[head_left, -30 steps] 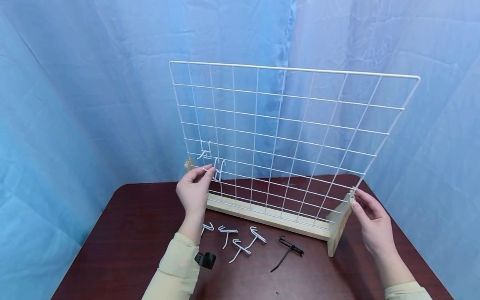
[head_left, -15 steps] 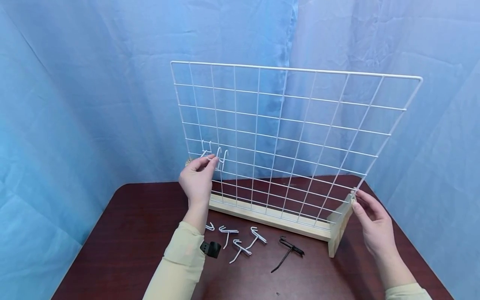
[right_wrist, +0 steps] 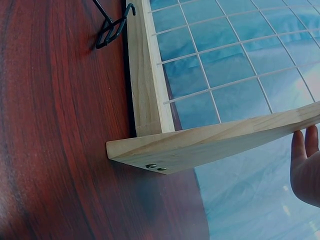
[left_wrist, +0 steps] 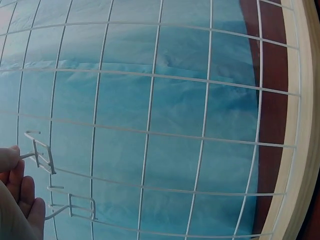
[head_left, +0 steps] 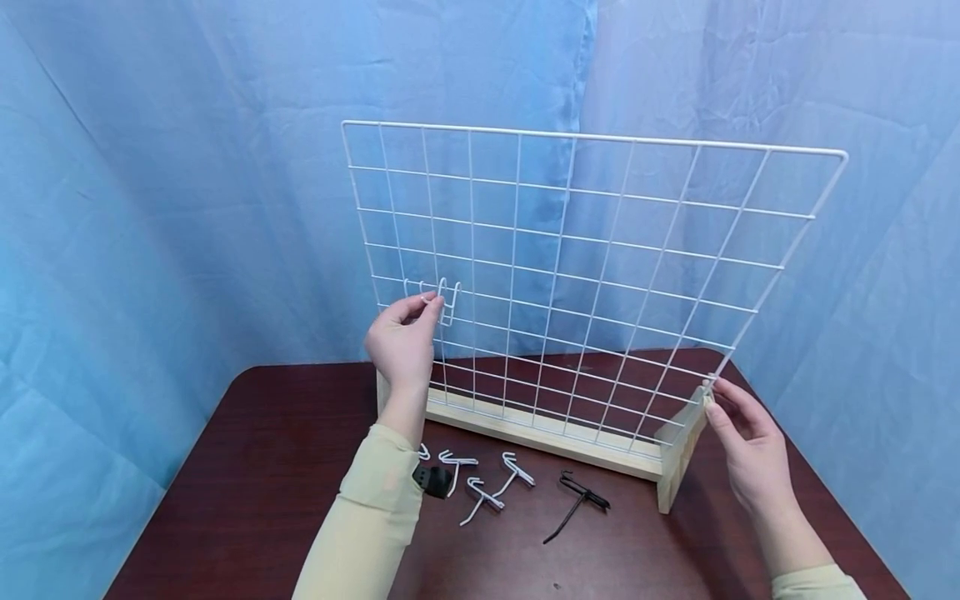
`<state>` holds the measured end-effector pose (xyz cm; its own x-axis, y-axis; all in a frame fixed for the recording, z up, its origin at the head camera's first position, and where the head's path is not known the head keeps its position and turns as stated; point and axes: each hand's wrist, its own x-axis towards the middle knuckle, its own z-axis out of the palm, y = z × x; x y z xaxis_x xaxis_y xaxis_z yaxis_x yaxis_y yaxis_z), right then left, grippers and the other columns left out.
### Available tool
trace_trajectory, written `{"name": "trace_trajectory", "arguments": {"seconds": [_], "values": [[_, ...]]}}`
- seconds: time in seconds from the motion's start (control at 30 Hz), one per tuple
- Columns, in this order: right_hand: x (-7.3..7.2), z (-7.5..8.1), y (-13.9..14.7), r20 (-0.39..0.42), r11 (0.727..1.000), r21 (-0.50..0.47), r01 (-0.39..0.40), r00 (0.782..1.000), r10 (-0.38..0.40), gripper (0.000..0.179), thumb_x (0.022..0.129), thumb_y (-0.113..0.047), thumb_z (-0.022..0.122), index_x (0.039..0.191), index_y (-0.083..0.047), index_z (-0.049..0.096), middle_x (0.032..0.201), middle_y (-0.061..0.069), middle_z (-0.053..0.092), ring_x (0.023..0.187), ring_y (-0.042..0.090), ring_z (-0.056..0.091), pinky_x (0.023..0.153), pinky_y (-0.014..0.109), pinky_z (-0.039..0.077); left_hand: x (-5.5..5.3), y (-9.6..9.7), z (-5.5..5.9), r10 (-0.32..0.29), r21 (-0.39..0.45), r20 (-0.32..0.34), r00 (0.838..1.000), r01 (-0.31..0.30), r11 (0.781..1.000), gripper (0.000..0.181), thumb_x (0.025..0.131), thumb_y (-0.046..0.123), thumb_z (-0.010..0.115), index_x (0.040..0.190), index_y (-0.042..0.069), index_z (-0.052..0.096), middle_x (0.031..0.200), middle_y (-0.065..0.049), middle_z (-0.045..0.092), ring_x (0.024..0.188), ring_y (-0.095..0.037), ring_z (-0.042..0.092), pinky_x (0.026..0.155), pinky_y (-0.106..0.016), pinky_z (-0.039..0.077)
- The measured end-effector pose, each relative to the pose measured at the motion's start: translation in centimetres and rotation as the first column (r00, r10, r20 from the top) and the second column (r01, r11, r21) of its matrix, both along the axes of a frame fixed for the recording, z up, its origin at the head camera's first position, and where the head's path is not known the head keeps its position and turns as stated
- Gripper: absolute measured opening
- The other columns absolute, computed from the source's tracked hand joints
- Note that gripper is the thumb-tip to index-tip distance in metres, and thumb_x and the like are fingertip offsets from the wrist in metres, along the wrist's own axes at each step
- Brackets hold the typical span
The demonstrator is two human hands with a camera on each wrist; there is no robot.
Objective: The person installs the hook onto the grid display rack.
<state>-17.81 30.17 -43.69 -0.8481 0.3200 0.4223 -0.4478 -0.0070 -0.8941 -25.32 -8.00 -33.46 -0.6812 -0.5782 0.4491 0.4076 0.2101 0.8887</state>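
My left hand pinches the stem of a white wire hook between thumb and fingers. The hook's two-pronged back overlaps the left part of a white wire grid panel. In the left wrist view, this hook is right at the wires, close to a second white hook that hangs on the grid. That second hook is mostly behind my hand in the head view. My right hand grips the upper end of the wooden stand's right side piece, thumb in front, beside the grid's edge.
Several white hooks lie on the dark red table before the stand, one partly hidden by my left sleeve. A black hook lies to their right. A wooden base bar runs under the grid. Blue curtains surround the table.
My left hand has moved up and slightly right along the grid with the white hook, to about the height of the hanging one. My right hand keeps its hold.
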Motion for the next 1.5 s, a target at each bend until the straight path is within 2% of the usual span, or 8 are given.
{"name": "trace_trajectory", "arguments": {"seconds": [0.3,0.5,0.73,0.97,1.07,1.3,1.5], "values": [[0.0,-0.1,0.0,0.001,1.000,-0.002,-0.005,1.000,0.005,0.037,0.094,0.013,0.055,0.130,0.006,0.060,0.111,-0.005,0.068,0.101,0.007,0.059,0.082,0.011,0.048,-0.5,0.2,0.6,0.054,-0.049,0.055,0.997,-0.051,0.997,0.011,0.078,0.015,0.084,0.088,0.010,0.082,0.086,-0.002,0.076,0.070,-0.008,0.064,0.058,-0.015,0.046],[0.0,-0.1,0.0,-0.004,1.000,-0.014,-0.008,1.000,0.008,0.037,0.094,0.013,0.054,0.130,0.006,0.060,0.111,-0.005,0.068,0.103,0.008,0.059,0.082,0.011,0.048,-0.6,0.6,0.2,0.083,-0.115,0.065,0.994,-0.075,0.991,0.013,0.079,0.017,0.084,0.089,0.010,0.082,0.085,-0.002,0.076,0.077,-0.014,0.069,0.062,-0.019,0.048],[0.0,-0.1,0.0,-0.001,1.000,-0.012,-0.006,1.000,0.006,0.037,0.094,0.013,0.054,0.130,0.006,0.060,0.111,-0.005,0.068,0.102,0.008,0.059,0.082,0.011,0.048,-0.7,0.9,-0.5,0.095,-0.166,0.019,0.995,-0.090,0.982,0.014,0.079,0.015,0.085,0.091,0.010,0.081,0.086,-0.003,0.076,0.085,-0.018,0.070,0.073,-0.035,0.053],[0.1,-0.2,0.1,-0.010,1.000,-0.016,-0.012,1.000,0.012,0.037,0.094,0.014,0.054,0.130,0.007,0.059,0.112,-0.004,0.068,0.103,0.009,0.059,0.082,0.012,0.048,-0.7,0.7,-1.0,0.108,-0.259,-0.028,0.994,-0.112,0.959,0.017,0.077,0.017,0.086,0.092,0.011,0.081,0.086,-0.003,0.076,0.084,-0.020,0.070,0.080,-0.037,0.049],[0.1,-0.2,0.1,-0.009,1.000,-0.016,-0.015,1.000,0.015,0.037,0.094,0.014,0.054,0.131,0.006,0.059,0.112,-0.004,0.068,0.103,0.009,0.059,0.082,0.011,0.048,-0.6,0.7,-1.1,0.102,-0.271,-0.031,0.994,-0.106,0.957,0.020,0.076,0.018,0.087,0.094,0.011,0.081,0.087,-0.003,0.075,0.084,-0.020,0.069,0.080,-0.037,0.048],[0.1,-0.2,0.1,-0.007,1.000,-0.014,-0.013,1.000,0.013,0.037,0.094,0.013,0.054,0.131,0.006,0.060,0.112,-0.004,0.068,0.103,0.008,0.059,0.082,0.011,0.048,0.2,0.7,-1.0,0.041,-0.233,-0.067,0.997,-0.055,0.971,0.025,0.076,0.015,0.087,0.099,0.008,0.080,0.091,-0.003,0.075,0.090,-0.020,0.067,0.087,-0.035,0.048],[0.0,-0.1,0.0,-0.004,1.000,-0.014,-0.008,1.000,0.008,0.038,0.094,0.013,0.054,0.131,0.005,0.060,0.113,-0.005,0.068,0.103,0.008,0.059,0.082,0.011,0.047,0.8,0.6,-1.1,0.013,-0.214,-0.098,0.995,-0.033,0.976,0.026,0.077,0.014,0.086,0.101,0.007,0.079,0.092,-0.003,0.075,0.091,-0.020,0.067,0.088,-0.036,0.047]]}}
